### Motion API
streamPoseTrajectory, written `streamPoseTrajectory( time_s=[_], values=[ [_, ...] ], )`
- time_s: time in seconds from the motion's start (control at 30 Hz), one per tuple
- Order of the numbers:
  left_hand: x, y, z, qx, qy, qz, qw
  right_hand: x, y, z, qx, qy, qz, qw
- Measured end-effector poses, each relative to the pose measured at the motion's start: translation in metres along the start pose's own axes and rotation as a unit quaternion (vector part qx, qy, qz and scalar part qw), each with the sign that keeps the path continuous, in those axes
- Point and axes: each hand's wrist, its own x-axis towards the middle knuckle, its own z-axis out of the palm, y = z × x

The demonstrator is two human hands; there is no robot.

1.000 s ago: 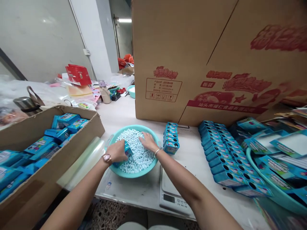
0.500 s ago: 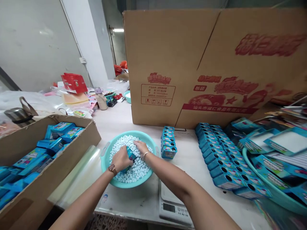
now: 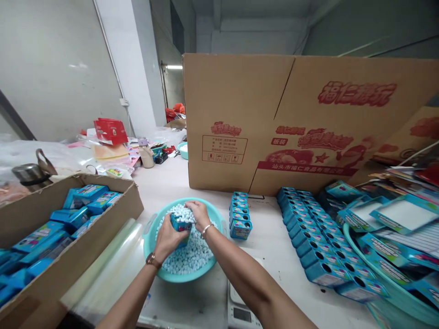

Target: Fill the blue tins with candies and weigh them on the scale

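My left hand (image 3: pixel 170 238) is wrapped round a small blue box (image 3: pixel 181 225), held upright over a turquoise basin (image 3: pixel 185 277). Pale blue candy balls (image 3: pixel 192 260) fill much of the basin, and more are heaped on top of the box. My right hand (image 3: pixel 199 214) is at the heap's right side, its fingers bent together against the candy balls there. How many balls it holds is hidden. A short row of blue boxes (image 3: pixel 240 228) stands just right of the basin.
A digital scale (image 3: pixel 242 315) sits under my right forearm. Several filled rows of blue boxes (image 3: pixel 322 256) stand further right, beside a basin of flat cartons (image 3: pixel 350 242). A tall cardboard box (image 3: pixel 236 96) blocks the back. An open carton (image 3: pixel 135 196) with blue boxes stands left.
My left hand has raised and turned the blue box out of the candy balls, and it is now heaped with them. My right hand has moved in against its top. The view has tilted up.
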Motion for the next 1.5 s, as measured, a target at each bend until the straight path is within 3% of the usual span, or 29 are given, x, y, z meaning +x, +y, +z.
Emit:
streamPoseTrajectory(
  time_s=[0.6,0.77,0.93,1.07,1.27,1.5],
  values=[
    [0.0,0.001,-0.007,0.084,-0.009,0.059,0.995,-0.01,0.002,0.006,0.014,0.028,-0.003,1.0],
    [0.01,0.007,-0.017,0.088,-0.035,0.065,0.993,-0.007,-0.002,0.008,0.016,0.025,-0.008,1.0],
    [0.014,-0.003,-0.012,0.081,-0.068,0.083,0.991,-0.01,0.001,0.003,0.007,0.048,-0.021,0.999],
    [0.014,0.001,-0.01,0.092,-0.053,0.079,0.991,-0.008,0.004,0.004,0.008,0.054,-0.024,0.998],
    [0.016,0.008,-0.016,0.107,-0.039,0.128,0.985,-0.004,0.001,0.006,0.01,0.046,-0.043,0.998],
    [0.014,-0.006,-0.01,0.039,-0.053,0.085,0.994,-0.009,0.009,0.002,-0.008,0.031,-0.046,0.998]
  ],
)
